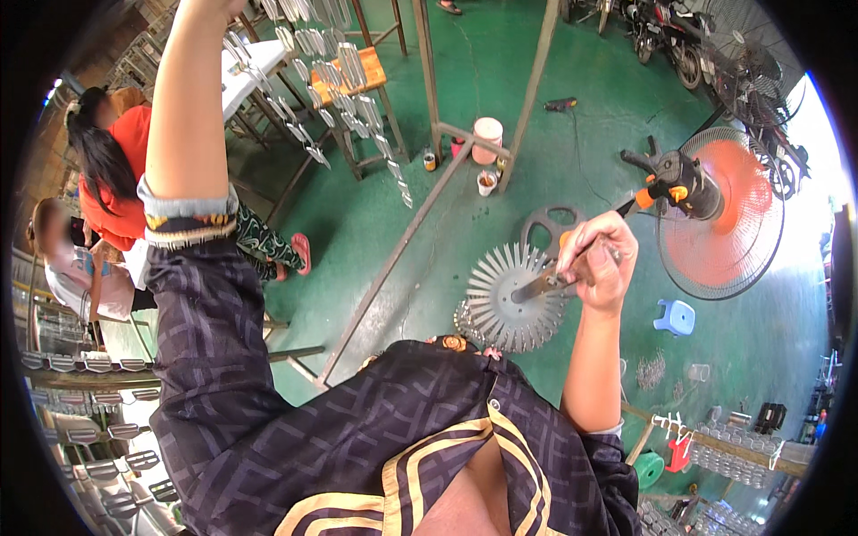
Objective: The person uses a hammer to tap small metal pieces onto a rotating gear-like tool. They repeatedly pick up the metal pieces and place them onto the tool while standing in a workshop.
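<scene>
Green floor (420,299) shows between the slanting metal bar (393,268) of a frame and the standing fan (720,214), whose round guard lies near the right hand (601,264). Beyond the fan, toward the lower right, more floor runs around a small blue stool (676,318). On the other side, strings of flat metal pieces (347,76) hang in front of a wooden stool (362,73), close to the raised left arm.

The left hand (232,7) is almost wholly cut off by the upper edge; I cannot tell whether its fingers are apart, together or on something. The right palm is hidden, as is the part of the shaft inside the grip. Small metal bits (462,320) just past the wheel's lower left rim are partly covered and hard to make out.

The bladed wheel (517,298) is to the left of the right hand, in front of the wearer's chest. The right fingers are curled and clamped on its shaft (541,287), a brownish metal cylinder rising from the hub. The disc is dull grey with small dark holes around its middle; narrow, pale strips radiate from it like petals, with gaps between them.
</scene>
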Available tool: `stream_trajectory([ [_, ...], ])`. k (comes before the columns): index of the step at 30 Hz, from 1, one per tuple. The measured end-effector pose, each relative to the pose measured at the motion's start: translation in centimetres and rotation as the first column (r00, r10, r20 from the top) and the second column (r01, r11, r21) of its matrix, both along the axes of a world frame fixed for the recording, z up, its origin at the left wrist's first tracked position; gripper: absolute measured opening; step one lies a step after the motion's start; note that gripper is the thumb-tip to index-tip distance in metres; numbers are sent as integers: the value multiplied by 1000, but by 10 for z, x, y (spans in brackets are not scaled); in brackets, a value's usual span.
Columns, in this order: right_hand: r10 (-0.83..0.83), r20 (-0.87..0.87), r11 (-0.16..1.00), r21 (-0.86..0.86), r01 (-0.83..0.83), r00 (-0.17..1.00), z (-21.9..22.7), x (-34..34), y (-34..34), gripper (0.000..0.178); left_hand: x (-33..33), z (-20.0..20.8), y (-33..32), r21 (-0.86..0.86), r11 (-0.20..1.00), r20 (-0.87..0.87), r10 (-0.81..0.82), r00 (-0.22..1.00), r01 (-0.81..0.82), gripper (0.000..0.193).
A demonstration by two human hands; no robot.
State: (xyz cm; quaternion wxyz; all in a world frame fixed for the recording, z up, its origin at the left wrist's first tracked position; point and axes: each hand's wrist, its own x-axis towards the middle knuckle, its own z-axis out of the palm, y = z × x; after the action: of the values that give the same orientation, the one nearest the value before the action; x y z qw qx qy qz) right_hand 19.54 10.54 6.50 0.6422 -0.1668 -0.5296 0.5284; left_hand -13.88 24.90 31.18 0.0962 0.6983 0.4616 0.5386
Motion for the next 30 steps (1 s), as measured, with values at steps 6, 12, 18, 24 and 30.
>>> stream_trajectory([
  [6,-69,39,998,16,68,997,-1,5,4,28,1,-126,-22,-262,952,-201,-215,956,160,19],
  [12,-53,50,999,-2,53,997,1,7,7,33,27,-249,-71,-526,755,-90,-508,857,393,11],
  [18,-83,94,996,17,82,992,1,8,8,35,51,-375,-110,-562,682,-164,-645,746,467,17],
  [24,-54,95,999,14,53,994,-1,9,10,36,71,-433,-139,-622,709,-336,-625,705,332,18],
  [30,-20,95,1000,8,19,995,-3,7,10,37,79,-461,-152,-673,695,-381,-619,686,254,16],
])
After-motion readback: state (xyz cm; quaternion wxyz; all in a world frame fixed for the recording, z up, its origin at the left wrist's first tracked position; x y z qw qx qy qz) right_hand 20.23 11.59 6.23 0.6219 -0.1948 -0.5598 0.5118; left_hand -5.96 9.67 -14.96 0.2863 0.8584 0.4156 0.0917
